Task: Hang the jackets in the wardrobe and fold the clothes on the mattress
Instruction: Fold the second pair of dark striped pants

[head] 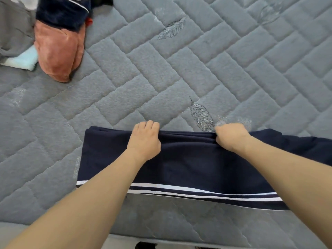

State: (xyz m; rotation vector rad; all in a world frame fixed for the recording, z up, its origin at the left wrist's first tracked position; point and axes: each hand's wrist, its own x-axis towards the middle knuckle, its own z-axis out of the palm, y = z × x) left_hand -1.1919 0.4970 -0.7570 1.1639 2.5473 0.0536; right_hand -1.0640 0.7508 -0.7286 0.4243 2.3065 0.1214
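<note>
A navy garment point(188, 162) with white stripes along its near edge lies flat on the grey quilted mattress point(161, 78), close to the front edge. My left hand point(144, 139) grips the garment's far edge near the middle, fingers curled over the fold. My right hand point(230, 136) grips the same far edge further right, bunching the cloth. The garment's right end runs under my right forearm and out of view.
A pile of clothes sits at the back left: an orange-pink garment point(57, 51), a dark navy fleece piece point(62, 11), a pale blue folded cloth point(23, 60) and grey fabric point(12, 29). The mattress's front edge point(179, 236) is just below my arms.
</note>
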